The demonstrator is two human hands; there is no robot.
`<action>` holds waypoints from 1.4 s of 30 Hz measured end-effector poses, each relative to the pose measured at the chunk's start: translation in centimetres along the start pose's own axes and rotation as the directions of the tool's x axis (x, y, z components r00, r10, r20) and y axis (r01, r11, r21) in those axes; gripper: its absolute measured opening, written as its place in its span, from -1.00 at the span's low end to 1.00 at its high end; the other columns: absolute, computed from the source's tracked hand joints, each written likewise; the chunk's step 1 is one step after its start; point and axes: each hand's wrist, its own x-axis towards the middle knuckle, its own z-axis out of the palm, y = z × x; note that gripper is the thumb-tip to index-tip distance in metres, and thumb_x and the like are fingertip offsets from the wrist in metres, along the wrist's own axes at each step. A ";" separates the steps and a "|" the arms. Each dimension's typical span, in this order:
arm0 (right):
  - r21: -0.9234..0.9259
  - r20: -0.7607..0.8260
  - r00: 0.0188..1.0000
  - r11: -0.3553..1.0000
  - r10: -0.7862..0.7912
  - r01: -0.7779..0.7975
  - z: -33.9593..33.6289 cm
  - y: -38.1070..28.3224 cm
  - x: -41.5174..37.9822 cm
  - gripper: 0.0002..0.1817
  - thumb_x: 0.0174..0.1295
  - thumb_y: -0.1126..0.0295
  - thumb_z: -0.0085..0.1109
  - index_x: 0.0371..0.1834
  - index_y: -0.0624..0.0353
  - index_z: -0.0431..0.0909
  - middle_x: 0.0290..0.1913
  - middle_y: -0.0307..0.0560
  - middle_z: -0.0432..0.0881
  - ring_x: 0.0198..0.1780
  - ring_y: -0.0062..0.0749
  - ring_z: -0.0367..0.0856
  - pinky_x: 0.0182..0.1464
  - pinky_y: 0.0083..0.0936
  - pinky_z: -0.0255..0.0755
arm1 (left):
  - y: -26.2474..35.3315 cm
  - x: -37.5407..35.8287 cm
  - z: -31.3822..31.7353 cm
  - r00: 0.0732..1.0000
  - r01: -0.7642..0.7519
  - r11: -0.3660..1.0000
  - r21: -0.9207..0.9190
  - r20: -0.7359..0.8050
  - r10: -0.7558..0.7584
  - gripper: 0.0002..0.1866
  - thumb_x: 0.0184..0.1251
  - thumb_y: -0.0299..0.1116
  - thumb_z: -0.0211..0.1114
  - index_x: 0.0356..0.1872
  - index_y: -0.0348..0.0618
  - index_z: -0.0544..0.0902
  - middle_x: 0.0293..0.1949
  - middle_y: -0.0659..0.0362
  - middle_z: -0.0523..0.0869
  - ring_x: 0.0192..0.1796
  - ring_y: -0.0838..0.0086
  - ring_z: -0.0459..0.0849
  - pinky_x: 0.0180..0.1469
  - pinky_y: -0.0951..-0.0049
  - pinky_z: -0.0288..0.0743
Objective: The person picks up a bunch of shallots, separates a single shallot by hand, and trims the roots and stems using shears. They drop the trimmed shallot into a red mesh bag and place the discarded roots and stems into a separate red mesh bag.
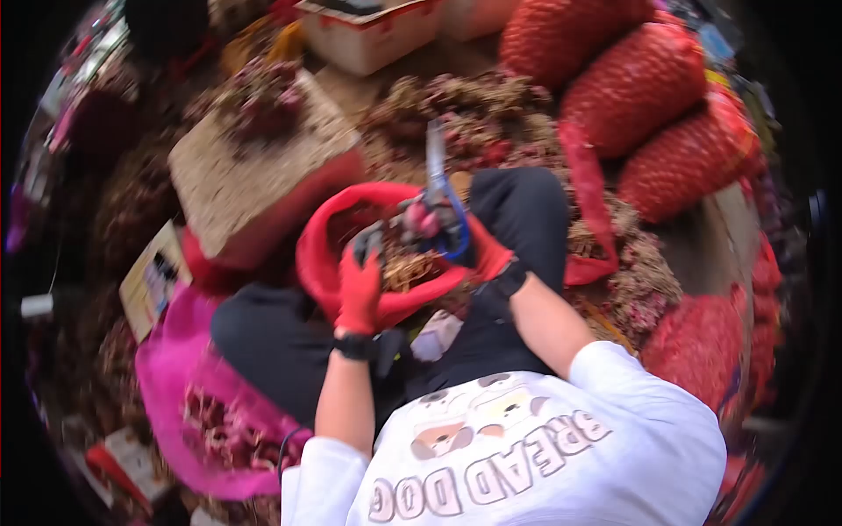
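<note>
Both hands wear red gloves with grey fingers and are over a red-rimmed basin [320, 263] between the crossed legs. My right hand [481, 245] is closed round the blue handles of a pair of scissors [436, 162], whose blades point away from me. My left hand [361, 276] is at the basin's left inner side, its fingers bent; blur hides whether they hold anything. Between the hands is a small pinkish-red bulb [423, 219], and I cannot tell which hand touches it. Dry brown roots or stalks [408, 270] lie in the basin below it.
Full red mesh sacks [636, 88] are stacked at upper right. Heaped bulbs with dry stems [478, 110] lie ahead. A foam box [263, 167] stands left with bulbs on top. A pink bag [167, 368] holding bulbs lies lower left. A white box [368, 44] is at the top.
</note>
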 end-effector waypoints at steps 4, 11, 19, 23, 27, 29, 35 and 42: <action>-0.239 0.162 0.975 0.953 -0.150 0.186 -1.3 1.6 1.0 -0.64 0.36 0.10 -0.02 -0.37 0.21 0.41 -0.40 -0.10 0.49 -0.39 -0.46 0.46 -0.36 -0.54 0.37 | 0.1 0.2 -0.4 0.995 0.098 0.986 -0.134 -0.017 -0.102 -0.70 0.34 -0.40 0.12 0.04 -0.28 0.51 -0.03 0.10 0.63 0.02 0.40 0.57 0.10 0.43 0.39; -0.254 0.265 0.964 0.963 -0.017 0.087 -1.7 2.1 1.1 -0.67 0.37 0.15 -0.07 -0.44 0.15 0.30 -0.41 -0.18 0.40 -0.29 -0.46 0.40 -0.24 -0.54 0.32 | 1.4 0.0 0.0 0.993 0.073 0.986 -0.150 0.102 -0.059 -0.64 0.43 -0.25 0.06 0.13 -0.23 0.49 -0.03 0.23 0.59 -0.08 0.58 0.56 -0.03 0.50 0.48; -0.524 0.034 0.990 0.841 -0.138 0.135 -1.3 2.9 1.0 -0.77 0.36 0.25 -0.01 -0.26 0.22 0.45 -0.33 -0.24 0.53 -0.30 -0.61 0.48 -0.23 -0.68 0.36 | 6.5 -1.2 1.7 0.981 0.066 0.972 -0.224 0.193 -0.022 -0.55 0.27 -0.52 0.18 0.21 -0.23 0.41 0.05 0.25 0.56 0.06 0.60 0.49 0.13 0.55 0.38; -0.463 -0.031 0.994 0.883 -0.106 0.080 -0.2 3.2 1.1 -0.75 0.27 0.29 0.15 -0.11 0.23 0.52 -0.30 -0.31 0.55 -0.34 -0.75 0.46 -0.30 -0.73 0.34 | 7.1 -1.8 1.9 0.992 0.046 0.961 -0.273 0.125 -0.012 -0.58 0.23 -0.57 0.21 0.15 -0.24 0.44 0.04 0.26 0.56 0.06 0.60 0.49 0.14 0.55 0.37; -0.487 0.016 0.998 0.871 -0.061 0.061 2.5 2.4 0.4 -0.73 0.28 0.34 0.13 -0.04 0.25 0.49 -0.23 -0.24 0.59 -0.30 -0.71 0.50 -0.28 -0.71 0.39 | 7.1 -3.1 1.9 0.996 0.005 0.996 -0.090 -0.093 -0.014 -0.68 0.22 -0.59 0.22 0.02 -0.26 0.49 -0.12 0.25 0.62 -0.11 0.66 0.56 -0.02 0.59 0.46; -0.465 0.068 0.990 0.875 -0.120 0.138 1.5 3.7 1.1 -0.70 0.28 0.34 0.12 0.01 0.27 0.47 -0.23 -0.20 0.60 -0.30 -0.68 0.51 -0.30 -0.68 0.42 | 8.0 -3.7 2.0 0.989 0.033 0.993 -0.115 -0.140 -0.049 -0.68 0.14 -0.60 0.26 -0.06 -0.24 0.48 -0.15 0.22 0.63 -0.11 0.59 0.58 0.00 0.53 0.45; 0.038 0.144 0.977 0.986 0.158 -0.165 2.2 2.7 0.7 -0.65 0.30 0.33 0.09 0.09 0.27 0.42 -0.22 -0.17 0.56 -0.35 -0.55 0.49 -0.33 -0.63 0.41 | 16.1 -7.6 -2.0 0.950 -0.090 0.985 -0.147 -0.310 0.040 -0.69 0.15 -0.58 0.27 -0.07 -0.21 0.45 -0.26 0.28 0.57 -0.25 0.66 0.52 -0.15 0.63 0.44; -0.136 0.079 0.992 0.987 0.099 -0.088 2.4 2.6 0.6 -0.67 0.32 0.23 0.07 -0.02 0.26 0.43 -0.33 -0.24 0.45 -0.43 -0.65 0.37 -0.41 -0.70 0.29 | 26.4 -20.0 -17.4 0.701 0.025 0.939 0.344 -0.675 0.228 -0.81 0.33 -0.42 0.10 -0.07 -0.17 0.51 -0.40 0.34 0.55 -0.40 0.69 0.51 -0.30 0.63 0.45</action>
